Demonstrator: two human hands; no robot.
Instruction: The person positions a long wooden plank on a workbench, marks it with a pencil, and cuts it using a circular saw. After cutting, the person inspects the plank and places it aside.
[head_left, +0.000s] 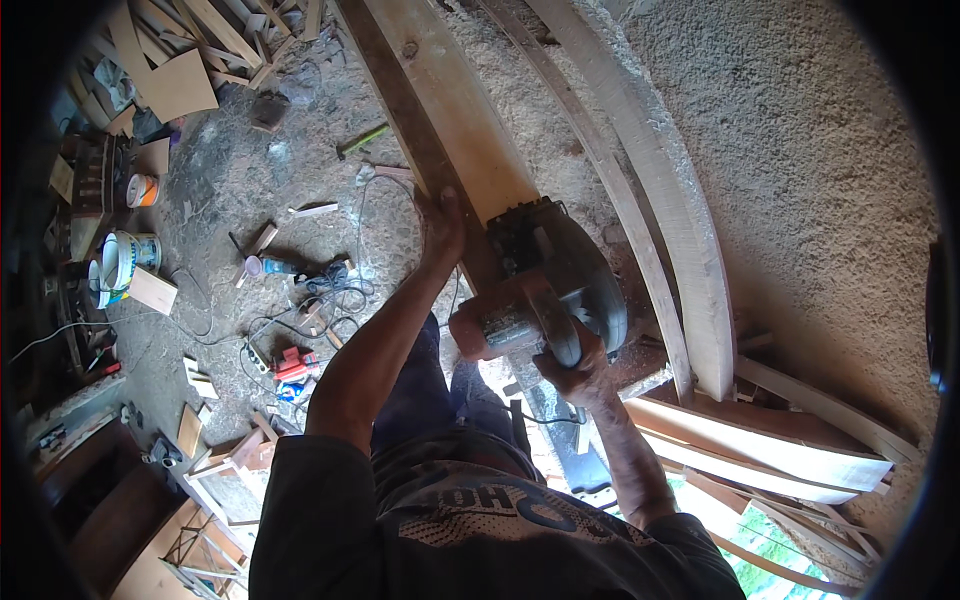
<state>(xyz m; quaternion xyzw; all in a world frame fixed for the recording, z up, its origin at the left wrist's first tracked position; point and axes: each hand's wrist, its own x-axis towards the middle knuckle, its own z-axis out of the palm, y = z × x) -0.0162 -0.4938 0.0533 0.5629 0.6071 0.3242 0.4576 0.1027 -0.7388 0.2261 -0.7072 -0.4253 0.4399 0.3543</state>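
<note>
Holding the big saw (545, 285) is the closed right hand (580, 372); the left hand (442, 228), half curled, holds the long board (465, 115) at its left edge. The saw sits on the board's near part. Wood scraps (185, 82) and cords (340, 285) lie on the dusty floor (225, 245). Two buckets (122, 252) stand left; I can't tell what's inside.

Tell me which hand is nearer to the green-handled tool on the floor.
Left. The left hand, on the dark wooden strip, is below and right of the green-handled tool in the picture; the right hand, gripping the power saw, lies farther off that way.
</note>
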